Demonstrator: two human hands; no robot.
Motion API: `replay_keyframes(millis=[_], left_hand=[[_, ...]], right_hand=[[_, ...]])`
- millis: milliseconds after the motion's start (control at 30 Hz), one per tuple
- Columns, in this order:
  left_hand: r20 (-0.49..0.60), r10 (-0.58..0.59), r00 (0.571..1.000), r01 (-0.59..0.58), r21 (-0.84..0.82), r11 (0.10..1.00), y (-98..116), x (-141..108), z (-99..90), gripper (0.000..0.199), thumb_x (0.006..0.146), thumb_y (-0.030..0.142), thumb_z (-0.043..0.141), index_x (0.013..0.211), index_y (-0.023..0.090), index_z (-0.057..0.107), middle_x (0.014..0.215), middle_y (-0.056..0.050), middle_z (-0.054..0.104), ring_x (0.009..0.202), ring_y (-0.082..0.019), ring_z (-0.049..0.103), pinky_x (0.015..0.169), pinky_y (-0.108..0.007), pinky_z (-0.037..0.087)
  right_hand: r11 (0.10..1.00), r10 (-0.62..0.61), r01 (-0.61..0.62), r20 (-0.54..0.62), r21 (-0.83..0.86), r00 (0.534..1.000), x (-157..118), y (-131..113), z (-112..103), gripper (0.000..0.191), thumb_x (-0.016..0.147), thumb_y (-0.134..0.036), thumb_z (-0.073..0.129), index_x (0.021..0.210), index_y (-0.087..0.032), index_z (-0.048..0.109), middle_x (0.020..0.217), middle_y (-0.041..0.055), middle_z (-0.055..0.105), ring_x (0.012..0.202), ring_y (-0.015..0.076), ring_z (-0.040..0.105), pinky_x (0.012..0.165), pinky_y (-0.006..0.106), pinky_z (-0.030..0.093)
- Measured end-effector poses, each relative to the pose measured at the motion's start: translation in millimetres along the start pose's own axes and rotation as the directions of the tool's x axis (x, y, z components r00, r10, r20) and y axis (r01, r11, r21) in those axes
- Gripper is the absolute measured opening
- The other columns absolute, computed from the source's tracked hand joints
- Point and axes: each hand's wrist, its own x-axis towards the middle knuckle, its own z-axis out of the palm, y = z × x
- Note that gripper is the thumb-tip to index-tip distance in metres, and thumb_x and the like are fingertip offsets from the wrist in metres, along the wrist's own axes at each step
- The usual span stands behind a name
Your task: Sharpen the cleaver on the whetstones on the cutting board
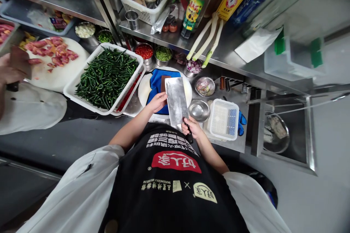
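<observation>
The right hand is closed around the black handle of a cleaver, whose broad blade reaches away from that hand, up and slightly left in the view, with its flat face showing to the camera. The left hand is at the blade's left edge, a little way below its far end, fingers bent and thumb toward the metal; whether it grips the blade or only rests against it, I cannot tell. The cleaver thus lies between the two hands, over a blue cloth spread on a round white chopping board. A brown block shows on the cloth, partly hidden behind the blade. Just right of the board, on the worktop, are a metal bowl and, beyond it, a white basket. To the left of the board stands a white tray heaped with green chillies. Farther left, a co-worker's hand is near cut reddish meat on another white board.
</observation>
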Motion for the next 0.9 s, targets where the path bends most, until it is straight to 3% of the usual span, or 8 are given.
replay_keyframes(millis=[300, 533, 700, 800, 900], left_hand=[[0.022, 0.005, 1.000, -0.005, 0.004, 1.000, -3, 1, -4.4, 0.058, 0.058, 0.049, 0.102, 0.103, 0.017, 0.083, 0.103, -0.008, 0.081, 0.093, -0.024, 0.075, 0.089, -0.035, 0.058], [-0.039, 0.013, 0.999, -0.014, -0.027, 1.000, -10, 3, -13.5, 0.046, 0.064, 0.048, 0.100, 0.095, 0.019, 0.082, 0.100, -0.005, 0.080, 0.091, -0.016, 0.074, 0.091, -0.028, 0.057], [-0.074, 0.030, 0.997, -0.027, 0.045, 0.999, -11, 5, -11.9, 0.051, 0.057, 0.050, 0.101, 0.088, 0.017, 0.078, 0.089, -0.003, 0.077, 0.080, -0.016, 0.070, 0.079, -0.028, 0.056], [-0.108, 0.049, 0.993, -0.033, 0.150, 0.988, -12, 8, -14.8, 0.043, 0.060, 0.045, 0.099, 0.076, 0.015, 0.072, 0.073, -0.001, 0.071, 0.068, -0.013, 0.065, 0.069, -0.026, 0.053], [-0.214, 0.077, 0.974, -0.023, 0.241, 0.970, -17, 10, -29.3, 0.035, 0.069, 0.043, 0.090, 0.078, 0.015, 0.071, 0.072, -0.002, 0.070, 0.062, -0.013, 0.063, 0.065, -0.027, 0.052]], right_hand=[[1.000, -0.023, 0.023, -0.024, -0.016, 0.999, 3, 3, -3, 0.059, 0.082, -0.057, 0.085, 0.090, -0.025, 0.037, 0.057, -0.0103, 0.047, 0.039, 0.0075, 0.037, 0.038, 0.021, 0.036], [1.000, -0.019, 0.019, -0.042, 0.010, 0.999, 4, 3, -4, 0.056, 0.080, -0.055, 0.087, 0.095, -0.024, 0.043, 0.058, -0.0095, 0.048, 0.041, 0.0075, 0.038, 0.039, 0.020, 0.034], [0.999, -0.038, 0.037, -0.049, -0.018, 0.998, 6, -1, -3, 0.055, 0.081, -0.054, 0.087, 0.097, -0.024, 0.044, 0.058, -0.0101, 0.048, 0.041, 0.0081, 0.037, 0.041, 0.021, 0.035], [0.994, -0.059, 0.055, -0.035, -0.093, 0.998, 7, -3, -6, 0.053, 0.082, -0.057, 0.083, 0.094, -0.023, 0.045, 0.058, -0.0096, 0.048, 0.042, 0.0091, 0.040, 0.043, 0.023, 0.036], [0.934, -0.150, 0.110, -0.092, -0.341, 0.984, 12, -7, -12, 0.047, 0.090, -0.063, 0.071, 0.089, -0.022, 0.047, 0.060, -0.0059, 0.052, 0.046, 0.0118, 0.048, 0.050, 0.026, 0.042]])
